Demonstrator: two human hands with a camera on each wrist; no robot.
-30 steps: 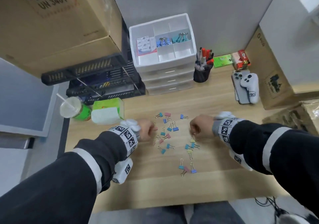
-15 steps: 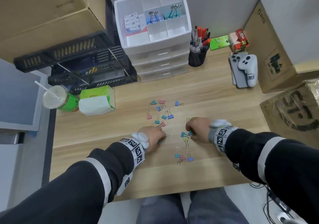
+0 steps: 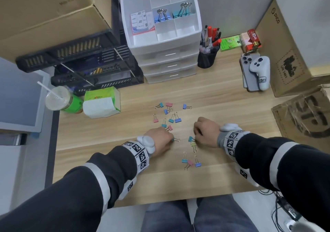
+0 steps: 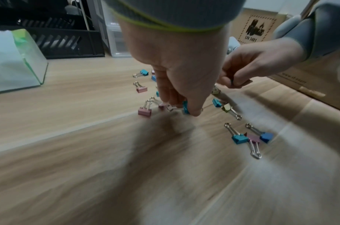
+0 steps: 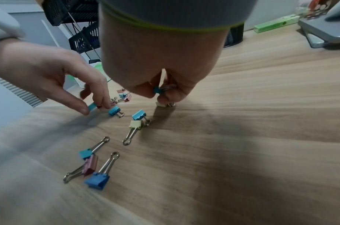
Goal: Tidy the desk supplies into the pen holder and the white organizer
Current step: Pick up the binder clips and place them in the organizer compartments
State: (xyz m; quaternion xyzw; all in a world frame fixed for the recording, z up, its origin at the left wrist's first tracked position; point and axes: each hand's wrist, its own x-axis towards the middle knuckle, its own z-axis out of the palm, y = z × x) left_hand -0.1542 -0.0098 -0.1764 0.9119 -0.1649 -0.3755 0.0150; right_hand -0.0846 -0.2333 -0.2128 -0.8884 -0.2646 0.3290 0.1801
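Head view: high above, facing steeply down on a wooden desk [image 3: 223, 106] from its near edge. Left wrist view: low, close over the desk, looking along the left hand [image 4: 177, 64] toward the back. Right wrist view: likewise, along the right hand [image 5: 159, 60]. Shared by all three: scattered binder clips [image 3: 192, 162] and both hands.

Both arms wear dark sleeves [image 3: 92, 183] with a pale grey band [image 3: 100, 180] around each forearm. Each wrist carries a white strap printed with black-and-white square markers [image 3: 139, 153], topped by a rounded white housing [image 3: 147, 142]. Grey cuffs edged in yellow-green [image 4: 165, 25] show underneath. Blue jeans [image 3: 210, 215] cover the legs.
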